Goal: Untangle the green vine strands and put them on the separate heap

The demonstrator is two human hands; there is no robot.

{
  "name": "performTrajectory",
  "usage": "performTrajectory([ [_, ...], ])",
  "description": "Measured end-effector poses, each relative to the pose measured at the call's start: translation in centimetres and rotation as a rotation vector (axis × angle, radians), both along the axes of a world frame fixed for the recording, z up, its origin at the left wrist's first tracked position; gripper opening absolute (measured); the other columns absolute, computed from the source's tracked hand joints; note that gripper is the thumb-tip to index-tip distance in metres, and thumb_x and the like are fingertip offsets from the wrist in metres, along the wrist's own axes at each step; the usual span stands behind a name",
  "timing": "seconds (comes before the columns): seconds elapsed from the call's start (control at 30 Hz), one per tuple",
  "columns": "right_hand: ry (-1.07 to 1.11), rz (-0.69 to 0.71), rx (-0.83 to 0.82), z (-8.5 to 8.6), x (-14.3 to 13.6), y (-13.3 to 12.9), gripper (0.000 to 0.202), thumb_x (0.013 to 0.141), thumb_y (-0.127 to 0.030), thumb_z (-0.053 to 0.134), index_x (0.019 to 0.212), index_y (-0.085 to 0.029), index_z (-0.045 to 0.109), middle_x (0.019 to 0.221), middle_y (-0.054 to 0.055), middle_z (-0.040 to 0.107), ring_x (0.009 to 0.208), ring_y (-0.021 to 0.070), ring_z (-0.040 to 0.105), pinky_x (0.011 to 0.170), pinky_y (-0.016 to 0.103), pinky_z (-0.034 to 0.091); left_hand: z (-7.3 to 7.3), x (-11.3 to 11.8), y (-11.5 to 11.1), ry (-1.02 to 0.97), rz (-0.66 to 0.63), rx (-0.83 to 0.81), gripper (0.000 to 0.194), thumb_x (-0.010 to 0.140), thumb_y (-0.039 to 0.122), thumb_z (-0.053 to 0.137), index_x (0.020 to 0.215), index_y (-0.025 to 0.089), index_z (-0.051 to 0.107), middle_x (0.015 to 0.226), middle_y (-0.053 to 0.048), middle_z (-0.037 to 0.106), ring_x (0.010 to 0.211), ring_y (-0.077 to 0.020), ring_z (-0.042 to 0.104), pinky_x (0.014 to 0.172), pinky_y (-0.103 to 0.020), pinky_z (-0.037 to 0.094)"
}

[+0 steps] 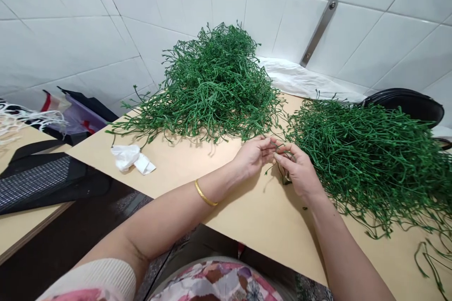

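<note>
My left hand (pixel 251 156) and my right hand (pixel 299 169) meet over the table (pixel 261 225), fingertips almost touching. Between them is a thin green artificial stem (pixel 287 153), pinched by the fingers of both hands; parts of it hang below and are partly hidden. Behind my left hand rises a tall tangled pile of green stems (pixel 219 89) with small budded tips. A second, wider pile of the same stems (pixel 374 150) lies right beside my right hand.
A crumpled white tissue (pixel 130 157) lies near the table's left edge. White plastic sheeting (pixel 300 77) runs along the tiled wall under a metal bracket (pixel 319 33). A round black object (pixel 406 101) stands behind the right pile. Left, across a gap, another table holds a black mesh item (pixel 38 178).
</note>
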State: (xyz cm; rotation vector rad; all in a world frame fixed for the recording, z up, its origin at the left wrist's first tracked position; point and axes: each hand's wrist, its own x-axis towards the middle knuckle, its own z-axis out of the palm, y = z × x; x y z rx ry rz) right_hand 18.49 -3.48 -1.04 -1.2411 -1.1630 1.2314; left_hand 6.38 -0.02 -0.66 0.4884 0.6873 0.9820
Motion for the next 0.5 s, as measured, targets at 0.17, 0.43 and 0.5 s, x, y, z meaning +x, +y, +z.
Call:
performTrajectory([
  [0.17,-0.133,0.007,-0.012,-0.23,-0.52,-0.23,0.019,0.064,-0.03,0.063,0.075,-0.017,0.055,0.064,-0.003,0.05,0.054,0.0071,0.04,0.048,0.02,0.032,-0.2,0.25,0.05,-0.135,0.05,-0.068,0.015,0.083,0.012,0.042,0.073,0.012,0.053,0.066,-0.006,0.062,0.064,-0.012,0.06,0.066,-0.026,0.047],
  [0.43,-0.217,-0.063,0.059,-0.25,-0.01,-0.17,0.027,0.061,-0.028,0.065,0.084,-0.017,0.057,0.071,-0.002,0.052,0.057,0.0079,0.04,0.05,0.021,0.03,-0.53,0.22,0.25,-0.055,0.058,-0.014,0.009,0.08,0.012,0.049,0.076,0.011,0.056,0.072,-0.005,0.062,0.063,-0.009,0.058,0.062,-0.021,0.046],
  [0.5,-0.21,-0.076,0.078,-0.26,0.02,-0.1,0.024,0.06,-0.028,0.066,0.08,-0.017,0.057,0.071,-0.002,0.054,0.058,0.0083,0.041,0.051,0.022,0.031,-0.68,0.13,0.31,-0.009,0.045,0.012,0.007,0.079,0.013,0.051,0.077,0.011,0.057,0.071,-0.004,0.061,0.055,-0.0061,0.054,0.052,-0.018,0.043],
])
